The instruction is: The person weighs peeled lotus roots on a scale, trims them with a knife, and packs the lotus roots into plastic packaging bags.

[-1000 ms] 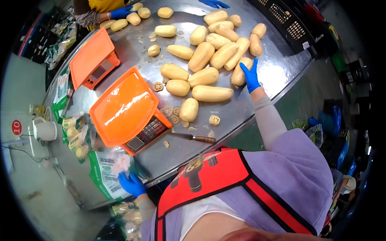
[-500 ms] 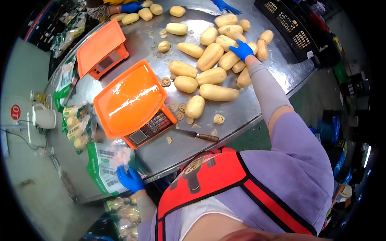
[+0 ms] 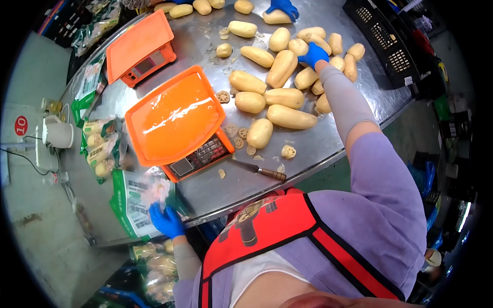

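Note:
My right hand (image 3: 314,55), in a blue glove, has its fingers curled over the end of a peeled lotus root (image 3: 297,47) within a loose pile. The palm hides part of that root. At the table's near left, my left hand (image 3: 167,220), also gloved in blue, lies at the edge of a green and white plastic bag (image 3: 134,197); its fingers are apart. Between my hands are an orange scale (image 3: 174,115), a wooden-handled knife (image 3: 269,173) and a cut lotus root end (image 3: 288,151). A long lotus root (image 3: 291,117) lies nearer me.
A second orange scale (image 3: 141,46) stands behind the first. Filled packages (image 3: 100,149) lie at left. A black crate (image 3: 382,43) borders the far right. Across the table, another person's blue-gloved hand (image 3: 284,7) is on a lotus root. Lotus slices (image 3: 239,142) are scattered beside the near scale.
My right hand has shifted slightly left over the pile, onto a lotus root. The other person's hand has come down on a root. My left hand stays by the bag; the view has shifted slightly.

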